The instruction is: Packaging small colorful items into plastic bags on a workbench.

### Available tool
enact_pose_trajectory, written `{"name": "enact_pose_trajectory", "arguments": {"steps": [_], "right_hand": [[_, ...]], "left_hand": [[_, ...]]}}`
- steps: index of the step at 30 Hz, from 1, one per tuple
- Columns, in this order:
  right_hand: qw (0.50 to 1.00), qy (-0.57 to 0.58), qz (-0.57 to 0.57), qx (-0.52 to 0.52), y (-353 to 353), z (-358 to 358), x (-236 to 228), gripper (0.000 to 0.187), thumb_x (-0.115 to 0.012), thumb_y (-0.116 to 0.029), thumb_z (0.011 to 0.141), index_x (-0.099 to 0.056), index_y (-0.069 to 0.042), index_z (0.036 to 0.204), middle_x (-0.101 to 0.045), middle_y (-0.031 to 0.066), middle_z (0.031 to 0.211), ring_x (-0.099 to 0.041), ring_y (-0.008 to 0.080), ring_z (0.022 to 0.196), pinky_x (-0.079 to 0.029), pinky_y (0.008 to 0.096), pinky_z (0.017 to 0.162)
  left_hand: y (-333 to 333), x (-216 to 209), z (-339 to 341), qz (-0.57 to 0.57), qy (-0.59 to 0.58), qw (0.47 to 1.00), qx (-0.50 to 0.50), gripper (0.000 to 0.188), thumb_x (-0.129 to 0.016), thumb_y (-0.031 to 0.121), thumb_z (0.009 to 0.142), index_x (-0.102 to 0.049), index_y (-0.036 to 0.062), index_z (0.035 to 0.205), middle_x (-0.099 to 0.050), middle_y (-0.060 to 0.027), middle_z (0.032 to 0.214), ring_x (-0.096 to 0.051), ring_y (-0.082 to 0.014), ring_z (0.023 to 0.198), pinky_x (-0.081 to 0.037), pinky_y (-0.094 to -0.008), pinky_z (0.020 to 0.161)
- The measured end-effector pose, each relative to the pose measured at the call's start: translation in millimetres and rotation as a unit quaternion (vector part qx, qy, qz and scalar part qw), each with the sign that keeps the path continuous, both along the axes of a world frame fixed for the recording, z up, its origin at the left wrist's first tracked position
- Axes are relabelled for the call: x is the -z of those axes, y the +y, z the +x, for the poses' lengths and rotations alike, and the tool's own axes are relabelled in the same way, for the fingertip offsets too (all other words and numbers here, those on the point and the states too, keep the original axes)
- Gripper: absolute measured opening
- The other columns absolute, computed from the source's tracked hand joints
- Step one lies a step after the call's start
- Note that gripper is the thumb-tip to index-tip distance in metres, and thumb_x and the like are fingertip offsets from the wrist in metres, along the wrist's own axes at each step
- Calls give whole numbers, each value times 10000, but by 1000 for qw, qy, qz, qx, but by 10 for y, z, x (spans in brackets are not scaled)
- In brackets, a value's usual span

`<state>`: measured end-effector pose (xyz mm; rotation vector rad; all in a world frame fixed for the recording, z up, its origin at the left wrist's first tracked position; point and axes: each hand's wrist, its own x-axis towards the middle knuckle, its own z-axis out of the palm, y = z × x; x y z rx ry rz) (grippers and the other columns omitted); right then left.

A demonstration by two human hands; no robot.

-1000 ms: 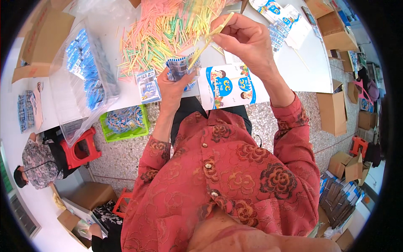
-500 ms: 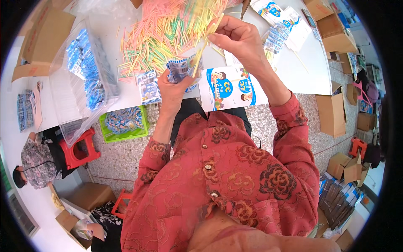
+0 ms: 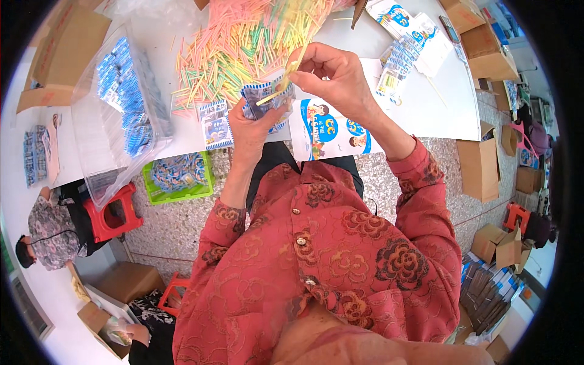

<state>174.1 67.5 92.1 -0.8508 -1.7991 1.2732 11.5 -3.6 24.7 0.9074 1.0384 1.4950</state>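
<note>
A: Pouch (image 3: 251,93)?
B: Above the bench (image 3: 447,121), near its edge; our left hand (image 3: 248,129) has its grip closed around it.
A: Right hand (image 3: 331,78)?
B: Pinching at least one yellow stick (image 3: 272,97), slanted across the pouch. We can't tell if the tip's inside.
A: Progress?
B: Partway, we'd judge: blue packs (image 3: 129,115) in the clear tub (image 3: 91,137), more in the green crate (image 3: 181,199); big stick pile (image 3: 225,67) lies loose.

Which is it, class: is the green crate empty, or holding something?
Holding something: many small blue-and-white packets lie inside the green crate.
</note>
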Motion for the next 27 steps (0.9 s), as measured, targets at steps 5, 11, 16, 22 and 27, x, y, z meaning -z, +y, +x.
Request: {"name": "enact_pose_trajectory", "arguments": {"steps": [5,11,16,22,27], "right_hand": [[998,-39,-45,-15,-11,-5,-38,117,-644,-74,800,-620,-30,906,-575,-45,747,-456,-3,616,-354,152,524],[993,-54,108,-17,98,42,54,137,-663,-106,772,-630,-43,889,-585,-2,975,-493,31,720,-380,185,548],[994,-62,69,-51,136,97,59,154,-665,-127,767,-633,-48,896,-586,20,1082,-525,62,782,-418,217,627],[980,-95,145,-96,169,121,0,224,-627,-158,807,-638,-46,1001,-568,49,1153,-549,102,856,-445,255,767],[989,-3,118,-89,183,93,63,235,-544,-162,883,-614,-38,1070,-618,80,1076,-589,202,968,-450,313,831]], "left_hand": [[-7,17,-15,-6,6,1000,0,248,-693,-22,724,-630,0,963,-659,-42,893,-602,-72,768,-484,-218,716],[1,46,-19,-12,27,1000,2,228,-701,-20,718,-637,6,936,-658,-29,859,-591,-58,736,-480,-209,687],[-3,33,-16,-13,23,999,26,239,-701,-21,718,-635,6,946,-658,-29,865,-593,-60,745,-481,-210,695],[-10,3,12,-6,12,999,32,255,-702,-20,718,-629,0,962,-660,-33,883,-603,-69,758,-484,-215,713],[14,-48,21,-11,-22,999,36,294,-702,-36,706,-624,11,985,-658,-39,905,-613,-87,778,-489,-235,739]]}}
